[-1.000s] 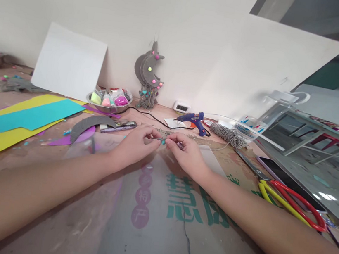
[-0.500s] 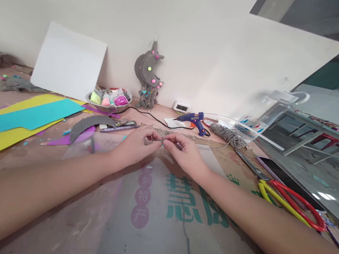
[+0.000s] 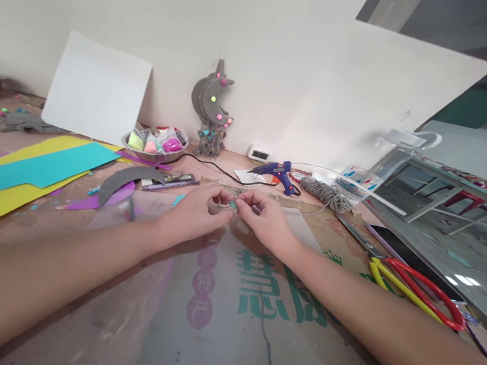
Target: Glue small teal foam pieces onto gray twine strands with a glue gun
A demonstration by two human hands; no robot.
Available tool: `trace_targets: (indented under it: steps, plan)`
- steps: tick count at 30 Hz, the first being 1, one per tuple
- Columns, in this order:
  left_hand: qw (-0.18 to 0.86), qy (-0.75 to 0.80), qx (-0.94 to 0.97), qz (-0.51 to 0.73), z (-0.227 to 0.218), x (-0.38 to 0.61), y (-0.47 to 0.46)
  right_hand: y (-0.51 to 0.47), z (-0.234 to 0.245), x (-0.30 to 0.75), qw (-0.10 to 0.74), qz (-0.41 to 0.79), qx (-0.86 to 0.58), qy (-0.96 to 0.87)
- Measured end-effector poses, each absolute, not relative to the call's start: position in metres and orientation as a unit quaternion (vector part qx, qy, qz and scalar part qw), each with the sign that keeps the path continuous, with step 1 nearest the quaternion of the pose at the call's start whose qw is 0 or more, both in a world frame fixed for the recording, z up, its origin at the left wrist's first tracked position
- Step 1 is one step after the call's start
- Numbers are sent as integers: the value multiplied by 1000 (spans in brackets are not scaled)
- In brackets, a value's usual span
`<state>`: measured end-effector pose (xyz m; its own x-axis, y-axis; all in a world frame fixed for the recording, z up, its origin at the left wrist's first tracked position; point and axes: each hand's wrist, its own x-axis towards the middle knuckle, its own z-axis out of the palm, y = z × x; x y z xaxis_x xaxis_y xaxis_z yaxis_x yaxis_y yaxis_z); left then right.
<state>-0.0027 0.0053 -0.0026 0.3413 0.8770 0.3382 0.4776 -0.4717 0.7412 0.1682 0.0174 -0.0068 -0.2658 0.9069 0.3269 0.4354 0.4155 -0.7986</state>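
Observation:
My left hand (image 3: pixel 201 212) and my right hand (image 3: pixel 268 220) meet above the far part of the work sheet, fingertips almost touching. Between their pinched thumbs and forefingers is a small teal piece (image 3: pixel 233 204), mostly hidden by the fingers; its exact shape cannot be made out. Under my forearms lies a translucent sheet (image 3: pixel 119 310) over printed cardboard (image 3: pixel 338 350). Behind my left hand a bit of teal paper (image 3: pixel 178 199) shows. A loose dark strand (image 3: pixel 267 344) lies on the sheet in front of me.
Scissors (image 3: pixel 418 286) and a phone (image 3: pixel 412 261) lie at right. Behind are a glue gun (image 3: pixel 278 172), grey cord (image 3: pixel 325 194), a clock (image 3: pixel 260 153) and a bowl (image 3: pixel 152 155) of coloured clay packets. Coloured paper (image 3: pixel 43 165) lies left; a moon ornament (image 3: pixel 212 103) hangs on the wall.
Slightly more of the teal piece shows between my fingertips, and my left fingers are a little further apart from the thumb. The whole view has shifted slightly.

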Motion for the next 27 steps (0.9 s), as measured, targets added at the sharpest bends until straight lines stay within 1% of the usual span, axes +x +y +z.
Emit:
trace_targets:
  steps: [3,5,7,9,13,19,27]
  plan:
    - [317,422,749,402,-4,-3,6,20,-7,171,424,306,-453,-722]
    - [343,414,709,457,-7,-4,10,21,-7,172,433,313,-454,-713]
    - [334,413,669,520,-10,-6,17,22,-7,173,438,322,-457,-704]
    - [309,431,650,544,-13,-9,23,21,-6,172,436,334,-455,-700]
    - [296,469,664,501,-14,-12,27,19,-4,171,428,335,-448,-710]
    - [293,464,696,463,-9,-9,21,20,-5,172,412,294,-458,-731]
    - [260,488,703,448,-10,-10,20,20,-5,172,430,294,-446,-728]
